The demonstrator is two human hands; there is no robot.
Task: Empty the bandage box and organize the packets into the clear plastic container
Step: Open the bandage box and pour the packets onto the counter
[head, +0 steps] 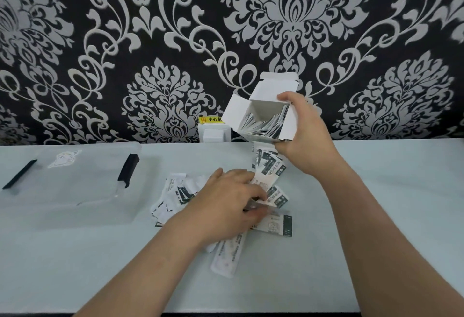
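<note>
My right hand point(305, 138) grips a white bandage box point(261, 109) above the table, tilted with its open flaps toward me; several packets still lie inside it. Loose white-and-dark bandage packets point(276, 197) are scattered on the table below. My left hand point(231, 201) rests on this pile, its fingers curled over packets at the pile's middle, hiding part of it. The clear plastic container point(72, 206) with black latches sits on the left of the table, apart from both hands.
The pale table point(376, 191) runs back to a black-and-silver patterned wall. A white wall socket with a yellow label point(213, 131) sits behind the table near the box. The table's front edge point(251, 313) is near the bottom of the frame.
</note>
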